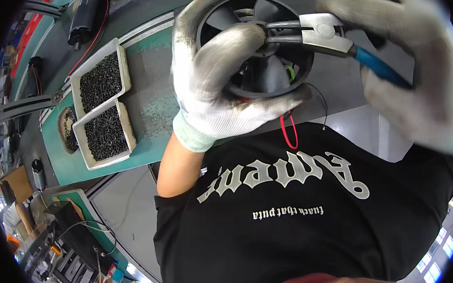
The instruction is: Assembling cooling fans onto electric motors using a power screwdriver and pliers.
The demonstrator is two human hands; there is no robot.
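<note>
- The round black fan [269, 75] is held up between the two hands, in front of the person's chest and near the table edge.
- It looks light and stiff, likely plastic; the blades seem the fragile part, so the outer ring looks the surer hold, clear of the red wire loop [289, 132] hanging below.
- The gloved left hand [201, 85] grips that ring, fingers wrapped behind, thumb laid across the face toward the hub.
- The gloved right hand [426, 69], blurred, has its fingers curled about the blue-handled pliers [325, 29].
- The pliers' jaws stand parted at the hub, beside the left thumb; whether they pinch anything, I cannot tell.
- Farther left, two white trays [125, 69] of small black parts [100, 82] sit side by side on the green table [153, 107].
- Beyond the trays lies a black cylindrical motor [85, 17].
</note>
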